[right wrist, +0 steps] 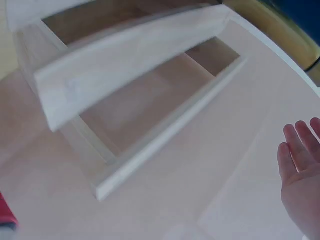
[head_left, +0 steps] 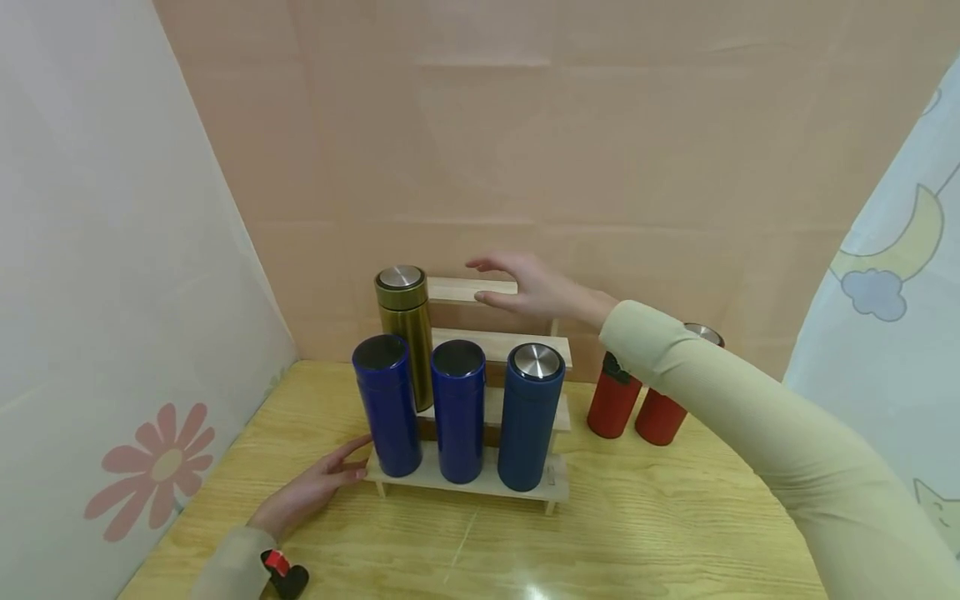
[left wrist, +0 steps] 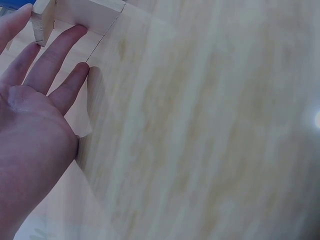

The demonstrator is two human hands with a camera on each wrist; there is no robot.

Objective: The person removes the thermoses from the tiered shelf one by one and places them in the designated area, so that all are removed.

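A tiered wooden rack [head_left: 525, 346] stands on the table. Two shiny blue thermos flasks [head_left: 459, 417] and a matte dark-blue thermos flask [head_left: 531, 425] with a silver lid stand upright along its lowest tier. Behind the leftmost blue one rises a gold thermos flask [head_left: 408, 321]. My left hand [head_left: 311, 492] lies at the rack's left front end, its fingers extended and touching the wood; the left wrist view shows the fingers [left wrist: 55, 60] beside the board end. Above the top tier hovers my right hand [head_left: 528, 283], thumb and fingers apart, holding nothing.
Two red thermos flasks [head_left: 615, 404] stand right of the rack, partly hidden by my right sleeve [head_left: 712, 383]. A peach cloth backdrop [head_left: 570, 150] hangs behind the wooden table [head_left: 637, 517]. Patterned cloths flank both sides.
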